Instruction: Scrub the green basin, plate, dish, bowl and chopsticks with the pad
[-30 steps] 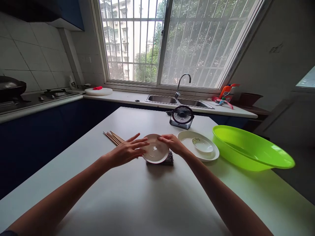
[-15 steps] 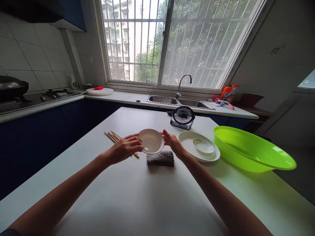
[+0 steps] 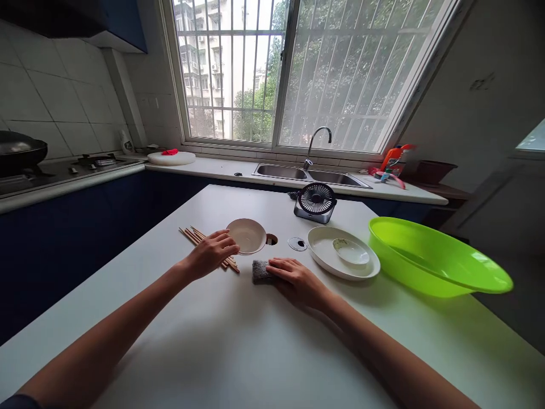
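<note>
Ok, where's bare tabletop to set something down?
Widest bare patch: the near table, this side of the scourer. A smaller one lies behind the bowl, left of the fan. Crowded: the row from chopsticks past plate to basin.

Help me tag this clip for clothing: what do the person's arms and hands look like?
Both forearms are bare. The left hand and right hand show no gloves, rings or watch. A dark sleeve edge seems to show at the left arm's upper end.
</note>
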Demonstrator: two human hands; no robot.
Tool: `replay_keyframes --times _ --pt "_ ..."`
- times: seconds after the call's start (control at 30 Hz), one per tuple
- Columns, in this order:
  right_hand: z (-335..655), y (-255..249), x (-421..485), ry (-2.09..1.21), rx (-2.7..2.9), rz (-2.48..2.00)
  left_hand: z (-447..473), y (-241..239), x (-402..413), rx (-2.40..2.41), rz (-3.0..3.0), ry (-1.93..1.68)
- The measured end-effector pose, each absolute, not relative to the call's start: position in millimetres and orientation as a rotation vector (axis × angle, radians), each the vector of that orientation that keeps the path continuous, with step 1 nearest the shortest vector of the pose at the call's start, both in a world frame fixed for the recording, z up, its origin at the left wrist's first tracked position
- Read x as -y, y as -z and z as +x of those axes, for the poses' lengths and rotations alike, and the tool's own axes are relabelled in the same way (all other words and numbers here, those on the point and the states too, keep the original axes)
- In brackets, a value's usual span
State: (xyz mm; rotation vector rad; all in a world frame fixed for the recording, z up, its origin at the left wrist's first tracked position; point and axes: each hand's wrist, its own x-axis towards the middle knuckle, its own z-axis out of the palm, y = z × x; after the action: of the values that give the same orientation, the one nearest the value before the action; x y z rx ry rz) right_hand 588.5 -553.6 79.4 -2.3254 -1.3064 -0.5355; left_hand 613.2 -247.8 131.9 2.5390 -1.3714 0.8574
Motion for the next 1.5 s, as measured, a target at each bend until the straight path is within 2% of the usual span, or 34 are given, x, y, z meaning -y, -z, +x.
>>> replay_keyframes --times 0.13,0.37,0.57,0.8,1.03,1.3,1.5 --pt "589.7 -80.7 558.5 0.579 1.354 -2.344 612.0 -125.5 252.6 1.355 2.571 -0.928" --pt "577.5 -128.6 574.4 0.273 1.016 -2.22 609.5 -113.8 263.4 1.361 2.554 -0.924" --pt "574.7 -153.3 567.0 0.501 0.86 -2.4 606.8 -108.6 280.0 1.541 2.682 -1.137" --pt "572.4 -156.2 525.9 0.701 1.036 -2.843 601.3 -103.8 300.2 1.611 2.659 -1.456" --pt "575.8 -141.7 495.7 0.492 1.134 -3.078 600.7 -96.4 303.8 1.613 2.599 -1.464" --pt "583.7 -160.8 495.5 0.143 1.119 -2.941 603.0 -90.5 297.4 1.667 2.573 -1.46" --pt "593.4 -154.8 501.0 0.129 1.2 -2.807 602.8 -87.7 296.3 1.625 2.555 -1.406"
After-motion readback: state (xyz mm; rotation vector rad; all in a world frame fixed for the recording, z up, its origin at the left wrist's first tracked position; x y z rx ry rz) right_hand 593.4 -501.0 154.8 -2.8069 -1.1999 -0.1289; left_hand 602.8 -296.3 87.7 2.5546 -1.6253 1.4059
